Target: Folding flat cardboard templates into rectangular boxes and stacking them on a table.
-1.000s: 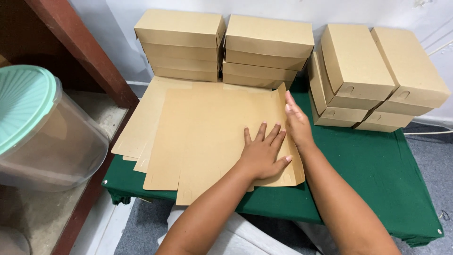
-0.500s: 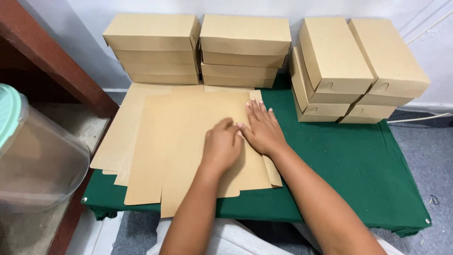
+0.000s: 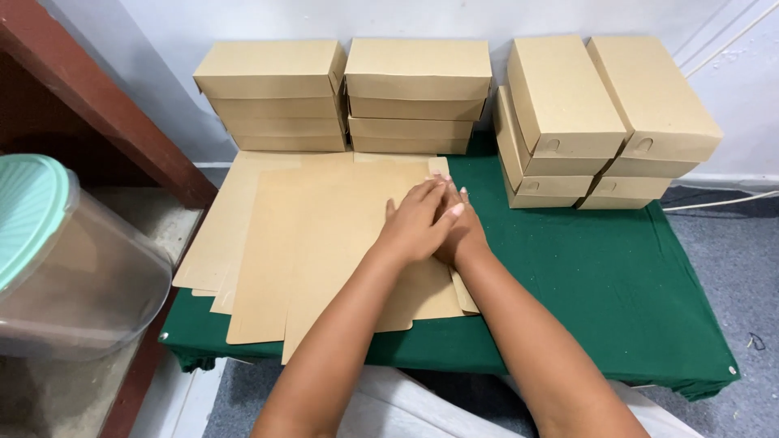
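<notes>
Both hands lie flat, one over the other, on the top sheet of a loose pile of flat brown cardboard blanks. The left hand is on top, fingers straight and together, palm down; the right hand is mostly hidden beneath it, only its fingertips and wrist showing. Neither hand grips anything; they seem to be pressing down along the right part of the top sheet, likely to flatten a crease or fold there, though the fold itself is covered.

Under the hands, the blanks are fanned unevenly, their near corners overhanging the edge of the green cloth that covers the low table. That spread suggests sheets taken one at a time from the top.

To the right of the hands the cloth has nothing on it out to its edge. Left of the forearms, off the table, a clear plastic tub with a pale green lid stands below a dark wooden beam; what it holds cannot be made out.

Beyond the fingertips, closed brown cardboard boxes are stacked against the wall: two neat stacks straight ahead, several high, and further right a tilted group lying at an angle. All are shut, so their contents cannot be seen.
</notes>
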